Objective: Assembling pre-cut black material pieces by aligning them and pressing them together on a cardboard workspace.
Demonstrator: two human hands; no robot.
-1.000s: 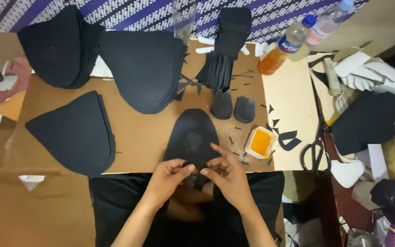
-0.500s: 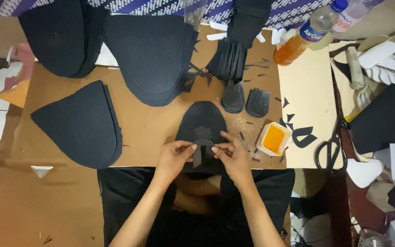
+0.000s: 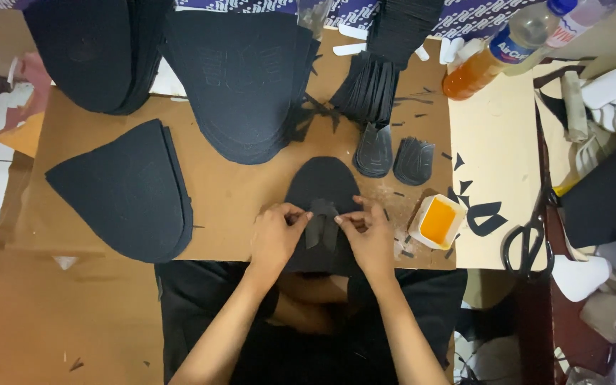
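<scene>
At the near edge of the brown surface (image 3: 229,192), two hands worked one black piece.

From the head view, the left hand (image 3: 276,235) and right hand (image 3: 368,239) both pinched a small dark strip (image 3: 321,227), fingers narrow, pressing it onto the rounded black piece (image 3: 322,185) between them. Just right sat a small tub of orange glue (image 3: 438,221); scissors (image 3: 529,239) lay farther right, black stacks (image 3: 244,85) behind.

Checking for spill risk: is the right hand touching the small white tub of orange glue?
Apart. The head view shows brown table between the right hand and the small white tub of orange glue.
</scene>
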